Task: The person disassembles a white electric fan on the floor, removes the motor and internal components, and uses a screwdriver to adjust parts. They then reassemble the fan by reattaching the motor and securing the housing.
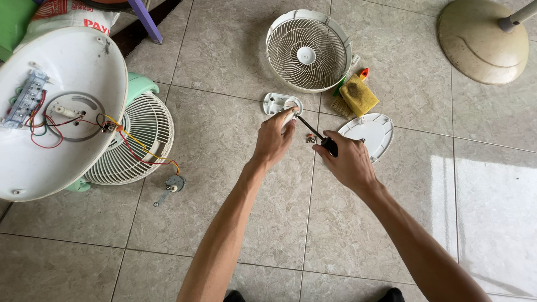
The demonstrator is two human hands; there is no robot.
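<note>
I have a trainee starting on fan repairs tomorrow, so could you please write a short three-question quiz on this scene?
1. True or false: the right hand holds a screwdriver.
2. Which lies nearest the yellow sponge? A. round fan grille B. small motor with wires C. open fan base
3. What does the left hand hold: a small ____ plastic part?

Key: 1 true; 2 A; 3 white.

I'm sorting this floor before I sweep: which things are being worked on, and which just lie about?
In hand:
left hand on small white part
right hand with screwdriver

Lying about:
fan grille
yellow sponge
white cover
round base
wired fan base
</note>
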